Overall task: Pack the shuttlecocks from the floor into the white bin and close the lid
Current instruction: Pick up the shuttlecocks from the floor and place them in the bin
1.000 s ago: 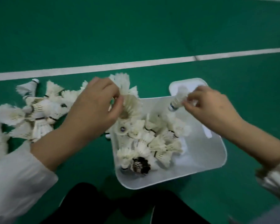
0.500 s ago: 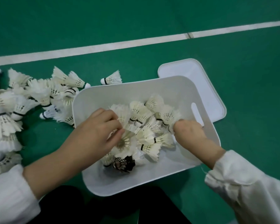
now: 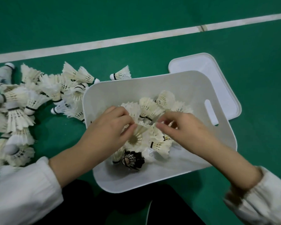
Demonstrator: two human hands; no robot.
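The white bin (image 3: 133, 88) stands on the green floor in front of me with its lid off and holds several white shuttlecocks (image 3: 154, 106) and a dark one (image 3: 133, 159). My left hand (image 3: 107, 129) reaches into the bin and pinches the feather skirt of an upturned white shuttlecock (image 3: 137, 135). Beside it, my right hand (image 3: 183, 129) is over the same cluster with its fingers curled at the feathers; whether it grips one is unclear. The white lid (image 3: 217, 73) lies flat behind the bin on the right, partly hidden by it.
A pile of several white shuttlecocks (image 3: 31, 101) lies on the floor left of the bin, with one lone shuttlecock (image 3: 121, 74) just behind the bin's far rim. A white court line (image 3: 136, 38) crosses the floor beyond. My dark trouser legs (image 3: 123, 208) are at the bottom.
My right hand has moved from the bin's right side toward the middle, close to my left hand. The left hand stays on the upturned shuttlecock in the bin.
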